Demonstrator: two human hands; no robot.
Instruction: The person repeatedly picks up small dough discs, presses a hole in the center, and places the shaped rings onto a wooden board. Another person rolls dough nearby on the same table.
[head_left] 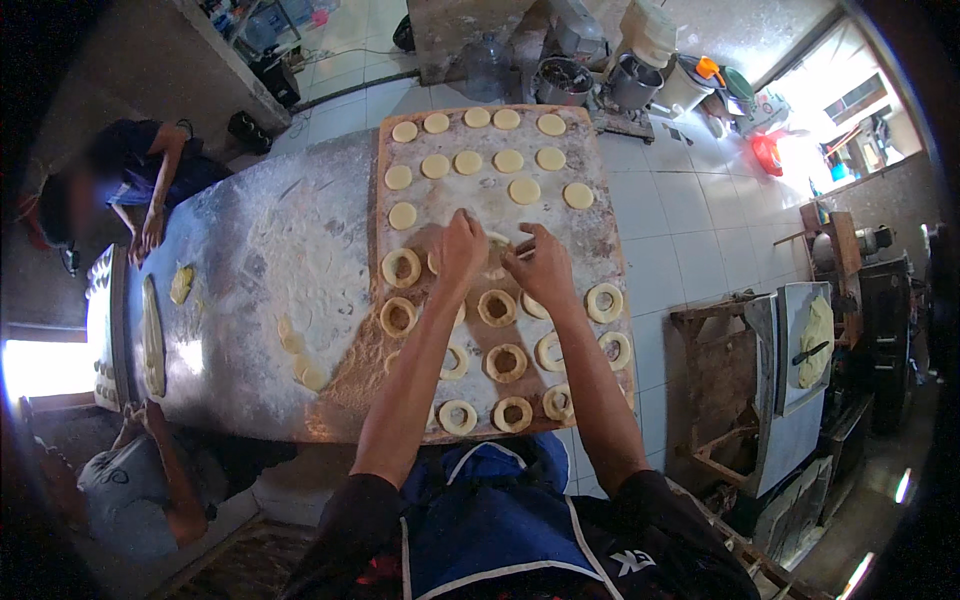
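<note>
Over the middle of a floured wooden board (590,230), my left hand (460,252) and my right hand (543,266) are close together with fingers curled in. Between them a pale dough ring (497,238) shows in part, its sides gripped by the fingers of both hands. Flat dough discs (467,162) lie in loose rows on the far half of the board. Nearer me, rows of dough rings (506,363) with open centres rest on the board. My forearms and hands cover some of these rings.
Left of the board, a metal table (230,250) carries scattered flour, overlapping dough pieces (300,360) and a long dough strip (152,335). Two people work at its left end, beside a tray (103,330). Buckets (565,80) stand behind; at right, dough with a knife lies on a tray (790,345).
</note>
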